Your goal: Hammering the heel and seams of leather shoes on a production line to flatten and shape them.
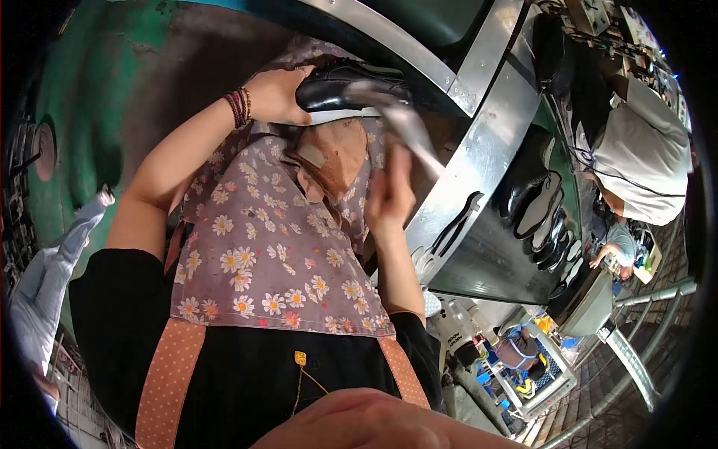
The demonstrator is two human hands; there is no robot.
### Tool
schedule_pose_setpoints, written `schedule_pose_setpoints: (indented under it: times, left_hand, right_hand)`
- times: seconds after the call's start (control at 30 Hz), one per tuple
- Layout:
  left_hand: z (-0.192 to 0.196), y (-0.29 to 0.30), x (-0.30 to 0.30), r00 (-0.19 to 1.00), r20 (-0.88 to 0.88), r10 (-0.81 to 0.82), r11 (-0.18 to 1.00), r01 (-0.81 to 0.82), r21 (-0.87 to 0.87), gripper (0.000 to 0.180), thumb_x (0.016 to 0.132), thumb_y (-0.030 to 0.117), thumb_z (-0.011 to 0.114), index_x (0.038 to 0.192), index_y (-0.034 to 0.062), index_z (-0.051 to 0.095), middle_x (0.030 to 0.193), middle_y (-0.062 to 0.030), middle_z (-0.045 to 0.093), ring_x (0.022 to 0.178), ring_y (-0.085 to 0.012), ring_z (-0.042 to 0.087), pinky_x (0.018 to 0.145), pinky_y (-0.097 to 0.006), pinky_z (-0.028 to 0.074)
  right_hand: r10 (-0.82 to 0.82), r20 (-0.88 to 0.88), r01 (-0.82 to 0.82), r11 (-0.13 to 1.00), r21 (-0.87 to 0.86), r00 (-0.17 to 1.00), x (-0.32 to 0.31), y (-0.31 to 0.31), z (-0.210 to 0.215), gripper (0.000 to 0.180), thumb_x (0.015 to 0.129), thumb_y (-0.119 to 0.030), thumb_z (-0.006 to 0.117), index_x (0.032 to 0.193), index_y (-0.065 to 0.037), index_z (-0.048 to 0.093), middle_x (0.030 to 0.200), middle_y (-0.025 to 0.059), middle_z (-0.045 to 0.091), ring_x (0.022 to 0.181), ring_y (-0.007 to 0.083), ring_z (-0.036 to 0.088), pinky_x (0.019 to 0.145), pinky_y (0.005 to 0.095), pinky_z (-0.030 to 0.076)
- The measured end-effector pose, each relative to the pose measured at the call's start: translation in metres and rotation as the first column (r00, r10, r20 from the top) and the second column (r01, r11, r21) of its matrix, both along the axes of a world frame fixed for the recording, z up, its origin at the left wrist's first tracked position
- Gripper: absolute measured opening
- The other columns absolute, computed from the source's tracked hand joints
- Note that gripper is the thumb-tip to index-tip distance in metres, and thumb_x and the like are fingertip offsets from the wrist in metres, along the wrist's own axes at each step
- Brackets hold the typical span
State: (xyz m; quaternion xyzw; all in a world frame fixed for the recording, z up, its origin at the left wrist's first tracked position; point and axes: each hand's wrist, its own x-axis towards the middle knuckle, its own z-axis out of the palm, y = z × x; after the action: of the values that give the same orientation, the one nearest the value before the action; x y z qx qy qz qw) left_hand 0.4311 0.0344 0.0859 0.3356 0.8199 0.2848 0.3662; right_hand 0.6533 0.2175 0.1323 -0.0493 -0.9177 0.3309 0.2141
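Note:
A glossy black shoe (321,86) with a white sole edge lies sideways above my lap. My left hand (280,96) is closed around one end of it, thumb near the sole. Motion smears my right hand (390,191), just below the shoe's other end. Its fingers look curled by a long silvery tool (407,127), whose blurred far end crosses the front of the shoe. The tool's exact kind is not clear. Under the shoe, a worn brown leather-like patch (336,153) lies on my flowered apron (254,254).
A metal rail (479,157) runs along my right, bordering a dark belt (479,254). Several black shoes (535,209) stand on the belt, with a pale-soled strip (458,223) on the rail. A person in white (639,150) is beyond; a green machine surface (105,112) is left.

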Motion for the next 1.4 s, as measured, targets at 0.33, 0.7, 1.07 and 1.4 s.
schedule_pose_setpoints:
  times: [0.33,0.7,1.07,1.4]
  left_hand:
    - [-0.007,-0.010,-0.003,0.999,0.041,-0.005,0.994,0.001,0.106,0.091,0.063,0.031,0.082,0.140,0.0043,0.042,0.110,-0.0211,0.066,0.102,-0.0344,0.065,0.088,-0.039,0.050]
    - [-0.028,-0.020,0.001,0.998,0.001,-0.066,0.939,0.062,0.338,0.104,0.066,0.022,0.084,0.149,-0.0011,0.027,0.123,-0.0193,0.062,0.112,-0.0241,0.061,0.097,-0.032,0.047]
    - [-0.026,-0.022,0.000,0.990,0.110,-0.090,0.954,0.054,0.295,0.109,0.064,0.026,0.080,0.149,-0.0055,0.021,0.127,-0.0259,0.057,0.117,-0.0316,0.058,0.098,-0.035,0.046]
    - [-0.032,-0.026,0.007,0.970,0.207,-0.125,0.948,0.055,0.313,0.111,0.064,0.019,0.079,0.153,-0.0004,0.015,0.124,-0.0231,0.059,0.111,-0.0296,0.060,0.096,-0.033,0.046]
  right_hand:
    - [0.019,0.123,-0.020,1.000,0.005,0.992,0.018,-0.013,-0.012,0.050,0.090,0.005,0.056,0.139,0.001,0.048,0.119,0.0243,0.064,0.102,0.0340,0.068,0.086,0.0338,0.052]
    - [0.102,0.151,-0.105,0.994,0.012,0.983,0.011,-0.021,-0.013,0.050,0.089,0.004,0.058,0.139,0.000,0.048,0.117,0.0253,0.064,0.103,0.0340,0.067,0.085,0.0323,0.051]
    - [0.126,0.402,-0.125,0.992,-0.028,0.907,-0.003,-0.029,0.009,0.042,0.088,0.001,0.060,0.129,-0.011,0.058,0.090,0.0198,0.064,0.072,0.0374,0.065,0.061,0.0407,0.052]
    - [0.193,0.318,-0.223,0.973,0.061,0.928,-0.009,-0.034,0.019,0.053,0.082,0.001,0.066,0.132,-0.013,0.057,0.080,0.0128,0.059,0.062,0.0314,0.062,0.053,0.0398,0.051]
